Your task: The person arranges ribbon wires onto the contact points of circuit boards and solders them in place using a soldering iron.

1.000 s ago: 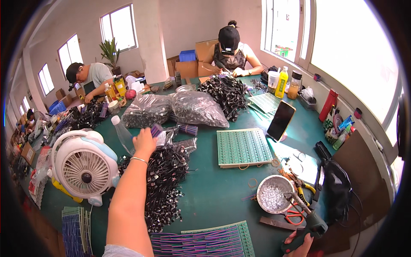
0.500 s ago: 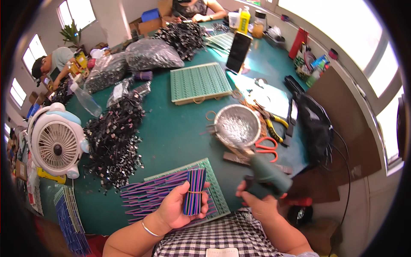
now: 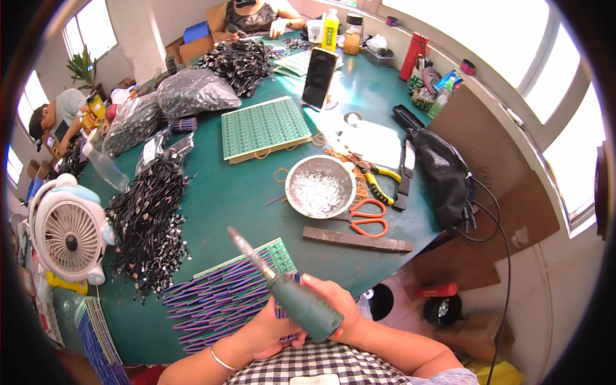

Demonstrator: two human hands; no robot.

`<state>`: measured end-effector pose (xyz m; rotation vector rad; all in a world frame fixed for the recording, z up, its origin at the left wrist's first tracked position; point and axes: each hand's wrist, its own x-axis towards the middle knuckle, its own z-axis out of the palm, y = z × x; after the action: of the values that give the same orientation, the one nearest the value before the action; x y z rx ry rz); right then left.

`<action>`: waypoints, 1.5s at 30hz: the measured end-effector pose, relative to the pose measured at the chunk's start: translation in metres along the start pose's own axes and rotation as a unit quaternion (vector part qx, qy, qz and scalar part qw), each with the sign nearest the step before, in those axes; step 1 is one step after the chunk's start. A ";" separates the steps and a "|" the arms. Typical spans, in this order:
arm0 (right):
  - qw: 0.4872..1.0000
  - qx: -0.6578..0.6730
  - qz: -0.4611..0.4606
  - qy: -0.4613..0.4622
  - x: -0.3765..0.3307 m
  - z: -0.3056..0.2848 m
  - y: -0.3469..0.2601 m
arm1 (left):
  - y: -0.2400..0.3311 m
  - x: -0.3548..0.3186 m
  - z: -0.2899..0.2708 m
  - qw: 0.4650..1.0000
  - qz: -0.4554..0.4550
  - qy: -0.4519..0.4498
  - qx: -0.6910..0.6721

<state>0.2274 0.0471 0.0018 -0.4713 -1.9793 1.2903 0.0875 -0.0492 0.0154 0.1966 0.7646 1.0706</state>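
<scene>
Right hand (image 3: 333, 307) fingers wrapped round grey-green pen-shaped rotary tool (image 3: 292, 292), tip up-left. Left hand (image 3: 269, 333) pinches small purple-blue wire bundle (image 3: 282, 311) above lap. Green slotted board (image 3: 224, 292) partly filled; black wire heap (image 3: 147, 224) remains.

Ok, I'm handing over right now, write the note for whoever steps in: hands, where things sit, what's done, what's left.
Right hand: gripping the grey-green handheld tool, tip pointing up-left.
Left hand: holding a small bundle of purple strips against the tool body.
Green board at the near table edge: partly covered in purple strips.
Black parts pile lies left of it, metal bowl beyond.
Left: part of the board shows bare green.
</scene>
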 end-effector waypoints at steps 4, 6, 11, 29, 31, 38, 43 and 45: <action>0.984 -0.101 -0.144 -0.026 0.004 -0.008 0.002 | 0.006 0.001 0.013 0.999 -0.035 0.002 0.038; 0.984 -0.115 -0.138 -0.016 0.004 -0.010 -0.002 | 0.008 0.004 0.017 0.997 -0.037 0.020 0.066; 0.958 -0.233 -0.060 0.154 0.015 -0.025 0.021 | -0.008 0.002 0.010 0.996 -0.043 -0.036 0.065; 0.995 -0.091 0.028 -0.027 -0.011 -0.011 -0.001 | -0.003 0.005 0.004 0.986 -0.058 -0.076 -0.133; 0.998 -0.006 0.057 0.004 -0.007 -0.013 -0.010 | -0.002 0.002 0.008 0.991 -0.052 -0.045 -0.116; 0.991 -0.112 -0.056 -0.040 -0.002 -0.017 -0.009 | -0.008 0.005 0.006 0.989 -0.087 -0.033 -0.112; 0.980 -0.162 -0.107 0.041 0.010 -0.026 0.008 | -0.007 0.006 0.020 0.995 -0.053 -0.050 -0.063; 0.977 -0.176 -0.099 0.066 0.017 -0.027 0.019 | -0.007 0.009 0.015 0.993 -0.061 -0.069 -0.069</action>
<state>0.2340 0.0838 -0.0024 -0.4987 -2.0876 0.7683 0.1046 -0.0420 0.0182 0.1021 0.5692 0.9794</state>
